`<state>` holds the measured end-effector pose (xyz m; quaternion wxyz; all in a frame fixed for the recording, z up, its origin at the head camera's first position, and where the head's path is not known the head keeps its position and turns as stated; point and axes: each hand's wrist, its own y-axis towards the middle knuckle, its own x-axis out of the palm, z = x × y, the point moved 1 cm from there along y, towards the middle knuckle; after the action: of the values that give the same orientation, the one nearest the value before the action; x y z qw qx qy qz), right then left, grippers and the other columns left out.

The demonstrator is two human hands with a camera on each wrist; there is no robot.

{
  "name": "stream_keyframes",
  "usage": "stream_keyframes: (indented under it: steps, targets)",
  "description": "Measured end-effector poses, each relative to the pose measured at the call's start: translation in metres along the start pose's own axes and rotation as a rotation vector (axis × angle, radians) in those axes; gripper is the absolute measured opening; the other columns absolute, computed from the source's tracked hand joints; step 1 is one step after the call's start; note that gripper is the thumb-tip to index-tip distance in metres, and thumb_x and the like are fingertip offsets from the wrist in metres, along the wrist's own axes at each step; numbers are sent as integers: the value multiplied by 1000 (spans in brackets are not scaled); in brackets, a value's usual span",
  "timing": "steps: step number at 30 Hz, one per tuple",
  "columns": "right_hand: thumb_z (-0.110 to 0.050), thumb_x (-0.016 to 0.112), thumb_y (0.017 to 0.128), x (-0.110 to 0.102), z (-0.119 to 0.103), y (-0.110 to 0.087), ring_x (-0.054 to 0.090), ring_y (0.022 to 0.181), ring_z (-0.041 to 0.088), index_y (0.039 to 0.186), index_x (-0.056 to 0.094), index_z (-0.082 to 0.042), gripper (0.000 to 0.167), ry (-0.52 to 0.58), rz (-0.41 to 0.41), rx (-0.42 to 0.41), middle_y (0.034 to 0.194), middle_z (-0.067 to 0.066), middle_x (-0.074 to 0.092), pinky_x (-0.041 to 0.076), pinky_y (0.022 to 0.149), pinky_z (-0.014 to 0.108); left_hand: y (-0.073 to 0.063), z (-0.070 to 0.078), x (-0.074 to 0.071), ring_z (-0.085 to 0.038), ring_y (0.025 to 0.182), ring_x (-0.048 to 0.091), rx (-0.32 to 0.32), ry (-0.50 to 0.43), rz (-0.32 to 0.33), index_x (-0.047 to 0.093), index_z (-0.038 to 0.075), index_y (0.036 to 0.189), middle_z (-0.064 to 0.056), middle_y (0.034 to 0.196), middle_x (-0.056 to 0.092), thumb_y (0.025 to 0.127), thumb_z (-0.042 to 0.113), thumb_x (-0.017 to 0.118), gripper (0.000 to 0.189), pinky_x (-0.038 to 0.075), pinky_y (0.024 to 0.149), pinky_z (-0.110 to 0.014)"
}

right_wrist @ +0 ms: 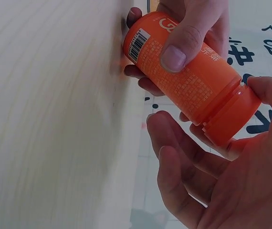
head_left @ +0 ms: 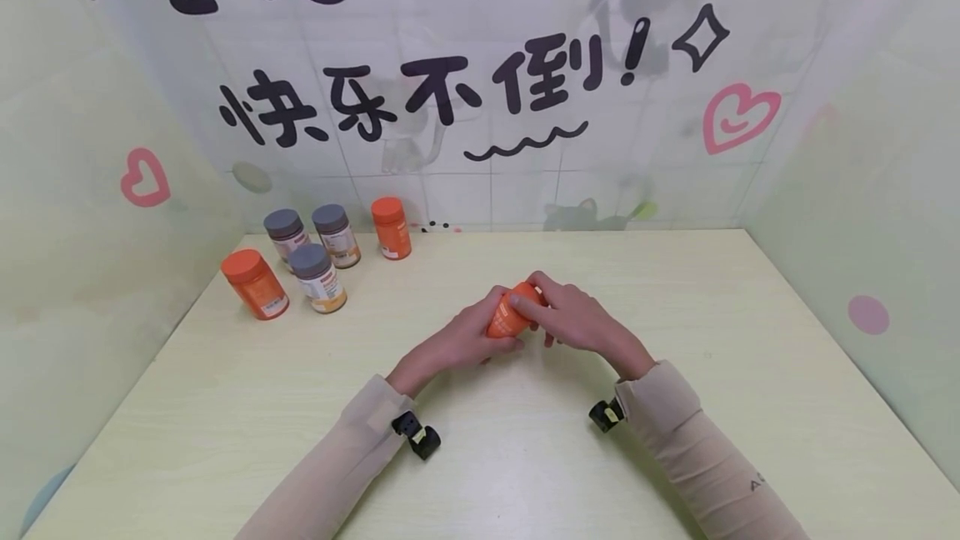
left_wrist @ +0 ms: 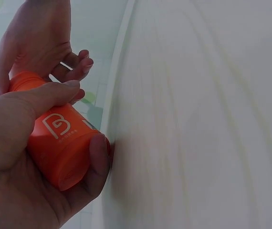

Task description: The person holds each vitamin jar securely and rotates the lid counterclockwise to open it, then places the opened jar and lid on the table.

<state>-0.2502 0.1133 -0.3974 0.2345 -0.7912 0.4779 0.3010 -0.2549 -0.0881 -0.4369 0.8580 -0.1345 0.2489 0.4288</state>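
On the middle of the table [head_left: 750, 357], an orange jar [head_left: 508, 319] was tipped over on a slant between two hands, with its lid end toward two o'clock. The left hand [head_left: 472, 336] was curled round the jar's body, its thumb lying across the side. From that hand, the jar sat at two o'clock. The right hand [head_left: 576, 315] had hold of the lid [right_wrist: 234, 117] with its thumb and a finger — two of its other fingers were loosely bent, away from the jar. From the right hand, the jar was at nine o'clock. I could not tell if the jar touched the table.

Well apart from the hands, toward ten o'clock, more jars stood up. Three had gray lids [head_left: 309, 257] and were bunched close together. One all-orange jar [head_left: 258, 290] stood at their left — another orange jar [head_left: 393, 233] stood at their right, nearer the wall [head_left: 450, 198].
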Motion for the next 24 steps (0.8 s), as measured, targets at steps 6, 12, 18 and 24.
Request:
stream_keyframes:
  steps: [6,12,18,24]
  targets:
    - [-57,48,102,0,0,0,71,65,28,119,54,-20,41,-9,6,8,92,10,72,52,61,36,1,-1,0,-22,92,61,-1,-1,1,40,20,140,-3,121,60,96,18,73,54,56,67,-31]
    - [-61,50,100,-2,1,-1,71,66,25,117,53,-17,47,-43,24,27,92,8,73,49,60,34,0,0,0,-22,87,61,-4,-6,-3,40,20,141,-4,122,60,97,18,73,55,55,67,-31]
    - [-58,52,99,-5,1,-2,70,66,25,120,54,-16,47,-30,15,6,94,9,74,50,61,33,0,-1,0,-22,93,61,-3,0,1,40,21,141,-3,122,60,96,19,73,55,55,70,-31]
    - [-53,53,101,-6,0,-2,70,66,27,124,53,-15,45,-9,-5,-24,94,12,71,51,62,34,0,0,0,-22,89,61,-5,-9,2,41,21,140,-3,121,61,96,18,73,55,55,69,-31]
